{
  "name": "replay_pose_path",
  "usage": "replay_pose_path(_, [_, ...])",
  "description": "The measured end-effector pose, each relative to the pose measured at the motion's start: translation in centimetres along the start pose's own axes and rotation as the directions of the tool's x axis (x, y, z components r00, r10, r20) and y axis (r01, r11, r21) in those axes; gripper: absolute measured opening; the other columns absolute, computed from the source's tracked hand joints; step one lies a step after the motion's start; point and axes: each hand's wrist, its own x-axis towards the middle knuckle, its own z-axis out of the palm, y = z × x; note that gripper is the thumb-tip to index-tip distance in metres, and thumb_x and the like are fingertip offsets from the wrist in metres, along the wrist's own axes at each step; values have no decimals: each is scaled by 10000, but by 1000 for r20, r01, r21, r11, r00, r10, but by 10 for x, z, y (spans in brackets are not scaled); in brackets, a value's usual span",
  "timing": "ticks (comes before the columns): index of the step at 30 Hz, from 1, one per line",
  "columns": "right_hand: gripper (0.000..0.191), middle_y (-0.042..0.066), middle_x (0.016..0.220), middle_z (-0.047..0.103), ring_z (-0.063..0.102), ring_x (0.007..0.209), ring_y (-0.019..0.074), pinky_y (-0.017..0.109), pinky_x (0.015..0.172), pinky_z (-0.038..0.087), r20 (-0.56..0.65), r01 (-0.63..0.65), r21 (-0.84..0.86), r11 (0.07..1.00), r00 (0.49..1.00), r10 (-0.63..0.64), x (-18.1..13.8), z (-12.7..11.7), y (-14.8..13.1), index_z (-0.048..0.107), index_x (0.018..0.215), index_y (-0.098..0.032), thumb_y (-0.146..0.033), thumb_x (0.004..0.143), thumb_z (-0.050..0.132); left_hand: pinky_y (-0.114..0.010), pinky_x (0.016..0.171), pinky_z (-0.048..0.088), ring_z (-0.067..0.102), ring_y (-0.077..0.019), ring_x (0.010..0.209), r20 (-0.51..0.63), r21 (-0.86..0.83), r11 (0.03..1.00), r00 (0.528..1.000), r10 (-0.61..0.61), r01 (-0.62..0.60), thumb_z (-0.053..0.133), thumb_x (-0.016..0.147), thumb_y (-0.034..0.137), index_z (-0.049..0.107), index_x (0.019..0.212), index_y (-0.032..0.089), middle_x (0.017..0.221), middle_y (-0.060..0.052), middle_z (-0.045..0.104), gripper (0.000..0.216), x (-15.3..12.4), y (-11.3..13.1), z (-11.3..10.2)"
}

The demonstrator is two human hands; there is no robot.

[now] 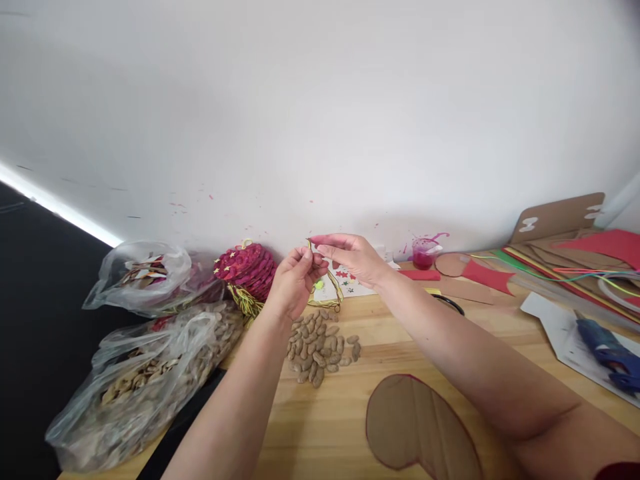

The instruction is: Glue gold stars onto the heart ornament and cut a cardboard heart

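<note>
My left hand and my right hand are raised close together above the far part of the table. Both are closed in a pinch on a thin yellow-and-dark cord, whose end pokes up between the fingertips. The rest of it hangs in a loop below my right hand. Beneath my hands lies a loose pile of peanuts in their shells. A rounded cardboard cutout with a dark red edge rests near me.
A dark pink craft piece with yellow tassels stands at the back. Plastic bags fill the left side. A cup of pink paint stands by the wall. On the right are a glue gun, coloured sheets and cardboard.
</note>
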Motion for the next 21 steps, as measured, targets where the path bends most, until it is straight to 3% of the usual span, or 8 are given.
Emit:
replay_pose_path(3, [341, 32, 845, 726, 616, 758, 115, 252, 698, 496, 50, -82, 96, 992, 996, 78, -3, 4, 8, 755, 1092, -168, -358, 809, 757, -219, 732, 532, 616, -92, 727, -3, -29, 1000, 1000, -6, 6, 849, 724, 374, 587, 806, 164, 771, 10, 621, 346, -6, -9, 2])
replay_pose_path(8, [334, 44, 930, 743, 627, 796, 111, 247, 735, 495, 83, -159, 148, 976, 986, 148, -9, 10, 15, 777, 1024, -143, -331, 749, 802, -226, 739, 535, 606, -83, 694, -66, -37, 998, 997, 38, -41, 895, 653, 372, 596, 818, 170, 764, 23, 630, 397, -14, -23, -3])
replay_pose_path(14, [335, -22, 660, 643, 552, 648, 92, 240, 625, 450, 45, -171, 175, 970, 985, 165, -10, 16, 21, 784, 965, -129, -347, 714, 827, -230, 728, 522, 610, -89, 694, -94, -3, 998, 993, 66, -66, 871, 685, 394, 579, 793, 176, 743, 25, 615, 380, -20, -33, -8])
replay_pose_path(21, [239, 27, 815, 728, 551, 644, 88, 219, 579, 444, 18, -198, 196, 960, 980, 199, -11, 20, 24, 718, 788, -161, -362, 713, 824, -226, 716, 523, 652, -118, 763, -91, 41, 999, 995, 38, -34, 859, 702, 385, 613, 831, 171, 769, 7, 642, 351, -25, -37, -18])
